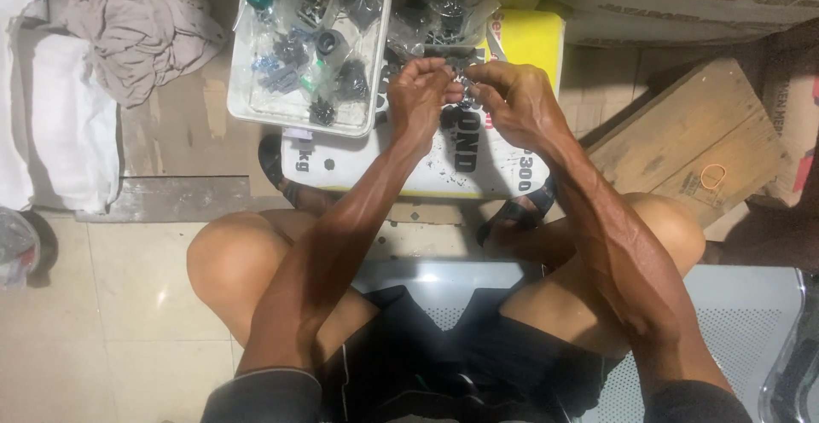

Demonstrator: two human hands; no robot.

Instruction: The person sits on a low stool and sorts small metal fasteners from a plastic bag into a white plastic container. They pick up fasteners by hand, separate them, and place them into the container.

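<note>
My left hand (420, 92) and my right hand (512, 97) meet above a white and yellow sack (409, 171) in front of my knees. Between the fingertips of both hands is a small dark metal part (461, 92); its shape is too small to tell. Just left of my left hand stands a clear plastic tray (247, 112) holding several small bags of dark parts and a green piece. A clear plastic bag with more parts (439, 15) lies on the sack beyond my hands.
A wooden board (695, 137) with a rubber band on it leans at the right. Crumpled grey cloth (136, 26) and white fabric (68, 124) lie on the floor at the left. Stacked sacks (682, 1) line the back. I sit on a perforated metal bench (742, 321).
</note>
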